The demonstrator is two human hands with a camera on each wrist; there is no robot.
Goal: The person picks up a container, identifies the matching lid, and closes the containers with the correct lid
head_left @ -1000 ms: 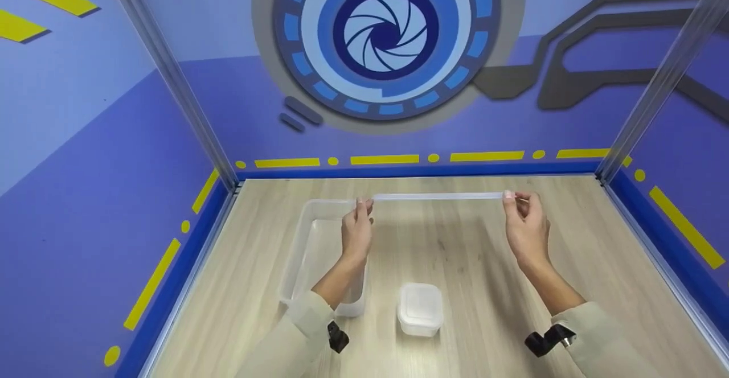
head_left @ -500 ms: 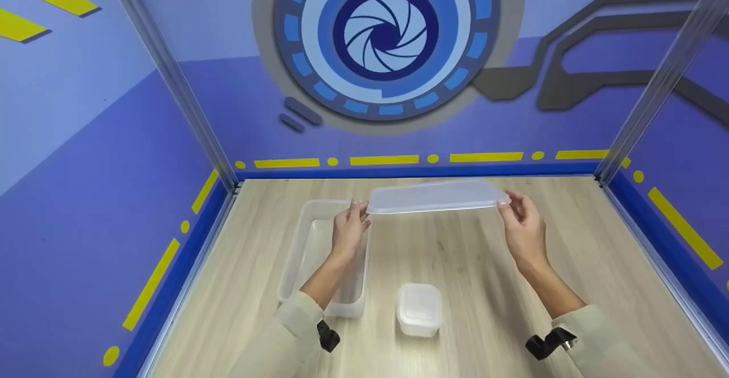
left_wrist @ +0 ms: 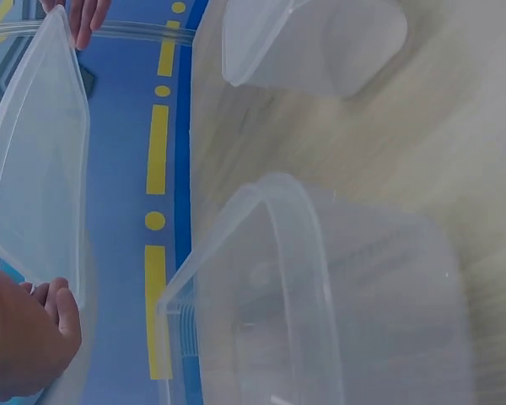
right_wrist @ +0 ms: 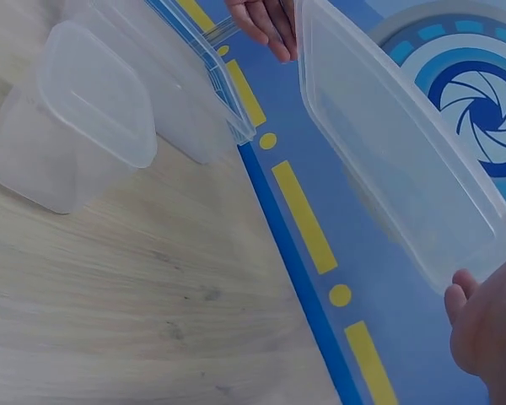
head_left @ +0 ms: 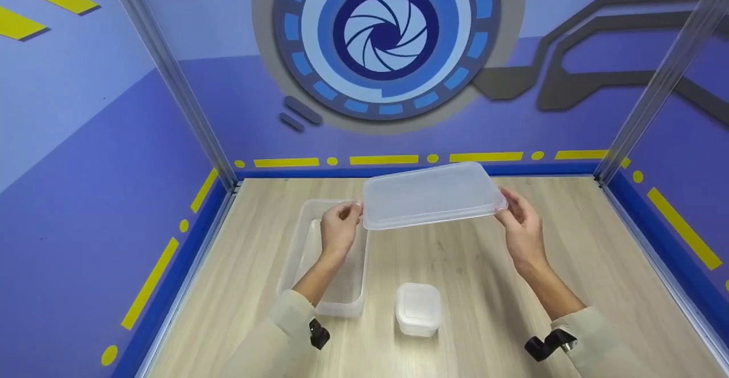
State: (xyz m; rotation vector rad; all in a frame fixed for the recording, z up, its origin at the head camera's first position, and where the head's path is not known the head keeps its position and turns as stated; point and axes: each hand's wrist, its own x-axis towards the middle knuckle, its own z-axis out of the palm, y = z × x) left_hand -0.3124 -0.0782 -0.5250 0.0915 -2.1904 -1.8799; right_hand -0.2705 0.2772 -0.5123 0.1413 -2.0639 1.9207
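Observation:
A translucent rectangular plastic lid (head_left: 430, 197) is held up over the table between both hands, its broad face tilted toward the head camera. My left hand (head_left: 338, 230) pinches its left end, and my right hand (head_left: 523, 233) grips the right end near a corner. Below and behind the left hand stands a long open clear plastic box (head_left: 289, 258), partly hidden by the left forearm. In the left wrist view the lid (left_wrist: 38, 169) spans from one hand to the other, well above the box rim (left_wrist: 299, 245).
A small square lidded container (head_left: 418, 309) stands on the wooden table (head_left: 472, 338), to the right of the long box. Blue printed panels (head_left: 114, 196) and metal posts enclose the table at the back and sides.
The lid has tilted from edge-on to showing its broad face, its near edge dropping. My left hand has shifted slightly left and down; the right hand has barely moved. Both containers stay put.

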